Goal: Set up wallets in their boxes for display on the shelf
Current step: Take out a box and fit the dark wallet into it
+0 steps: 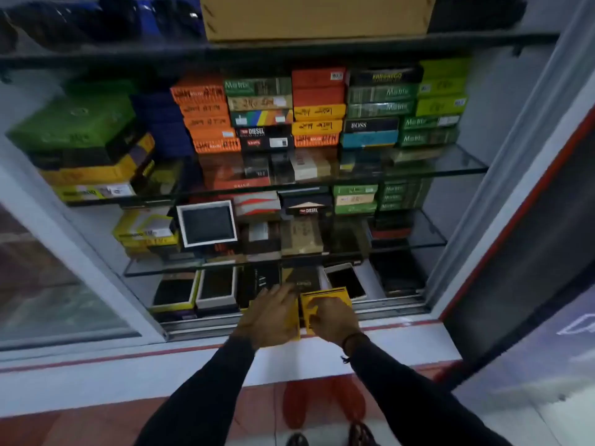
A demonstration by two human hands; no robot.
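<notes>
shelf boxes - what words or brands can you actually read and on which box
"Matrix": green boxes, upper shelf.
"DIESEL": black box, upper shelf.
"Levi's": red tab on the box below.
"BOSS": dark box.
"DIESEL": black box, middle shelf.
Handwriting on the orange boxes and print on the yellow box in both hands: too blurred.

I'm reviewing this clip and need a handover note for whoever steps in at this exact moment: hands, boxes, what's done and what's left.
Left hand: on the left side of the yellow box, at the front of the bottom shelf.
Right hand: grips the right part of the same box. Blur hides whether there is a wallet inside.
Done: three open boxes already lie on the bottom shelf showing dark wallets, and one white-rimmed open box stands on the middle shelf.
Left: finish opening the yellow box and set it in the row. Closed boxes fill the upper shelves.
</notes>
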